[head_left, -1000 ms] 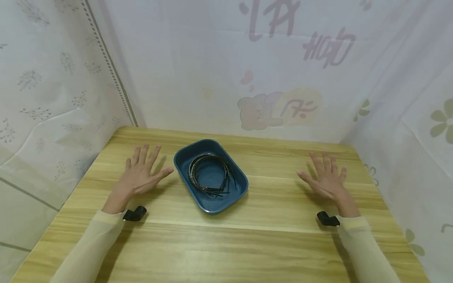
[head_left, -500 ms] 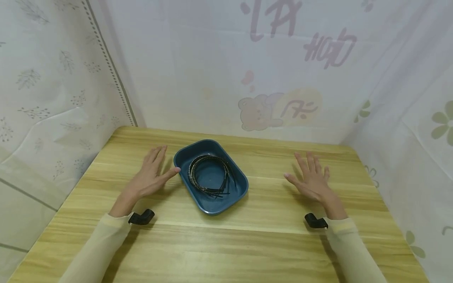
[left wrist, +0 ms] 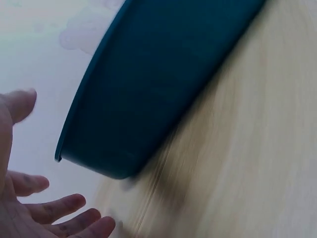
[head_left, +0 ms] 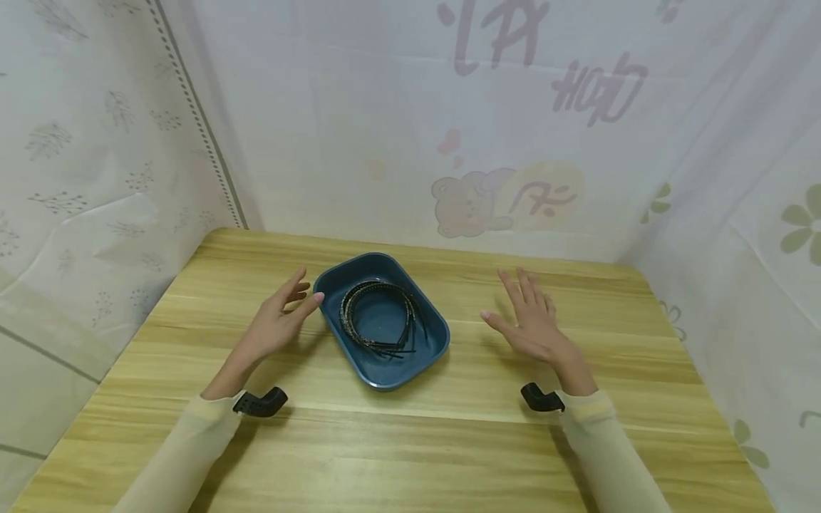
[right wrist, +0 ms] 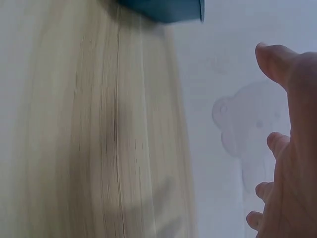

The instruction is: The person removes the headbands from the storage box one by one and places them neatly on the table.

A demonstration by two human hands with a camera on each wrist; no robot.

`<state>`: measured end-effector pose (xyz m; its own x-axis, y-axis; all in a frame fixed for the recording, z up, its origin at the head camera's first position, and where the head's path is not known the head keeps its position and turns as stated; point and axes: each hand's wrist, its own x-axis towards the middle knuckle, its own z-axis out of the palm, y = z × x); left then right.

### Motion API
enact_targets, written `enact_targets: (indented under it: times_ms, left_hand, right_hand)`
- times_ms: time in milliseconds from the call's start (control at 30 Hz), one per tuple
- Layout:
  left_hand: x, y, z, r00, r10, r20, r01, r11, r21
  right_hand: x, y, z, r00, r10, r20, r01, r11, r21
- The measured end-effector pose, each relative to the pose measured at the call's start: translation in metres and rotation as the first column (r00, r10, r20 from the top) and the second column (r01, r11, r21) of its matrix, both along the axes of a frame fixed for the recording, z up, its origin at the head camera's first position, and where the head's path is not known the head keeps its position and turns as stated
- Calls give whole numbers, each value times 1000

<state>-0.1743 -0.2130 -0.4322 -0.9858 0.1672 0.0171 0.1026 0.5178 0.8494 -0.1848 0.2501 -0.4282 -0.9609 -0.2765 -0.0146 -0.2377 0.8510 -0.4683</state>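
– How about the left hand (head_left: 274, 326)?
– Relaxed and unclenched, just left of the tray (head_left: 380, 375).
– And the right hand (head_left: 534, 329)?
– Spread, farther off, right of the tray.
– And the bands (head_left: 349, 317)?
– Inside the tray, nearer the left hand.

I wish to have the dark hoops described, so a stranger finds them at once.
On the table, between the left hand and the right hand, sits a blue tray. Inside it, the hoops lie nested in one ring, thin ends crossing at the near side. Dark, slender and glinting, they stand out from the plain tray.
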Motion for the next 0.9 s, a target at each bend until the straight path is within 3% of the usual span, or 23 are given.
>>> enact_targets:
  times_ms: [133, 333, 533, 767, 900]
  left_hand:
    - [0, 2, -1, 996, 41, 81, -53, 988, 147]
    - [-2, 6, -5, 977, 112, 181, -162, 942, 295]
    - [-3, 8, -9, 960, 149, 236, -226, 913, 341]
    - [-3, 10, -13, 955, 156, 253, -240, 906, 348]
    - [-3, 12, -15, 955, 141, 261, -244, 873, 421]
  right_hand:
    - [0, -17, 3, 999, 43, 0, -43, 998, -47]
    - [0, -36, 10, 997, 82, -9, -83, 993, -79]
    - [0, -50, 18, 994, 111, -4, -111, 985, -129]
    - [1, -65, 23, 988, 153, -16, -153, 971, -186]
    - [-2, -74, 28, 983, 183, -10, -180, 956, -231]
